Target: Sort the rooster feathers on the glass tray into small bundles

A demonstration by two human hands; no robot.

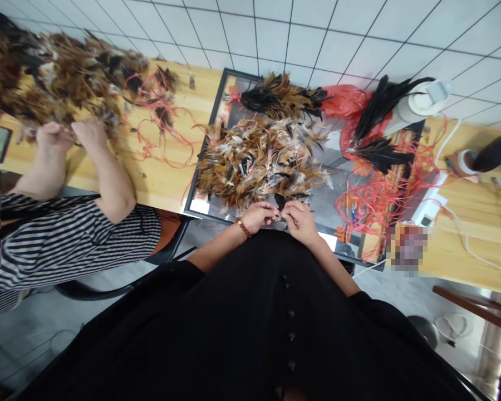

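Observation:
My left hand (259, 216), with a beaded bracelet at the wrist, is pinched at the near edge of a black-framed board (329, 192). Fingertip to fingertip with it, my right hand (299, 220) is closed too. Between them is a small dark feather piece (280, 201), its base hidden by the fingers. Just beyond my hands lies a wide heap of brown and white feathers (259, 161). A bundle of black and brown feathers (281, 97), tied in red, lies behind the heap.
At the left, a person in a striped shirt (79, 245) handles another feather pile (75, 72). Red string (371, 203) lies tangled at the right. Black feathers (382, 106) rest by a white roll (420, 106) at the back right. A power strip (430, 203) is farther right.

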